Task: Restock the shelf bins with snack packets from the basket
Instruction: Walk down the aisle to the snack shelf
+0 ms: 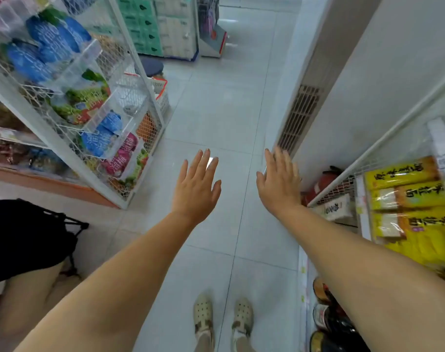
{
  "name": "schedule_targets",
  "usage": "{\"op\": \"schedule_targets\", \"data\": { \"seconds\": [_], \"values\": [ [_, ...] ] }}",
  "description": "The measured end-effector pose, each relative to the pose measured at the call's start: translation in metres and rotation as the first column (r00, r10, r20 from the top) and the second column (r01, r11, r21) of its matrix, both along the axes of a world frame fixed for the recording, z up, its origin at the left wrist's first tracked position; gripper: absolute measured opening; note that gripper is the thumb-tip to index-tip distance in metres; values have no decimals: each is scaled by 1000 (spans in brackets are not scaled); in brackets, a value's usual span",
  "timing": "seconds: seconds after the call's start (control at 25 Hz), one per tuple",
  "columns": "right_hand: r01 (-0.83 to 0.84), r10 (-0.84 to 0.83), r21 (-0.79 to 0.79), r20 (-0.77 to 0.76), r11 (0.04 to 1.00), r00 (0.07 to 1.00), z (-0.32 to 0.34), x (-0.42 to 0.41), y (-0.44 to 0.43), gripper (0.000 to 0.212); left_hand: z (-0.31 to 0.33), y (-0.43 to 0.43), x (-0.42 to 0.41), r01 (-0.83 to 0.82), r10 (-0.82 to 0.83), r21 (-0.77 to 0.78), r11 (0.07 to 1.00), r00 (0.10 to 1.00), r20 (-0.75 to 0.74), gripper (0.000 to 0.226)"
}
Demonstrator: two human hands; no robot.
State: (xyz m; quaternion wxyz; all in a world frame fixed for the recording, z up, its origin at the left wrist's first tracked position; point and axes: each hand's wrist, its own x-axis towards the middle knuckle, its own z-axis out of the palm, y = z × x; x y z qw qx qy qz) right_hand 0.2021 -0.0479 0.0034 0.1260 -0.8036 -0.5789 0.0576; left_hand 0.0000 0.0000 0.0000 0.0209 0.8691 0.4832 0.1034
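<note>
Both arms reach forward over the tiled aisle floor. My left hand (197, 185) and my right hand (279, 181) are flat with straight fingers, palms down, holding nothing. To the left stands a white wire shelf rack (137, 80) with clear bins (107, 118) holding blue snack packets (42, 47), green ones (84, 100) and pink ones (122, 153). A white basket (161, 96) with an orange rim stands on the floor behind the rack's far end, well ahead of my hands.
On the right a wire shelf (343, 186) holds yellow noodle packs (406, 194), with jars (325, 318) lower down. A white wall with a vent grille (297, 118) runs along the right. A person in black shorts (23, 237) stands at my left. My feet (224, 318) show below.
</note>
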Motion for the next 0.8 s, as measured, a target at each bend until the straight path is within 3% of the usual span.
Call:
{"op": "schedule_targets", "data": {
  "seconds": [0.28,0.8],
  "values": [
    [-34,37,-172,15,985,999,-34,3,-12,60,-33,-15,1,-51,39,-126,991,994,-99,60],
    [-86,89,-178,6,980,996,-42,26,43,59,-36,17,1,-183,160,-166,969,977,-142,60]
  ]
}}
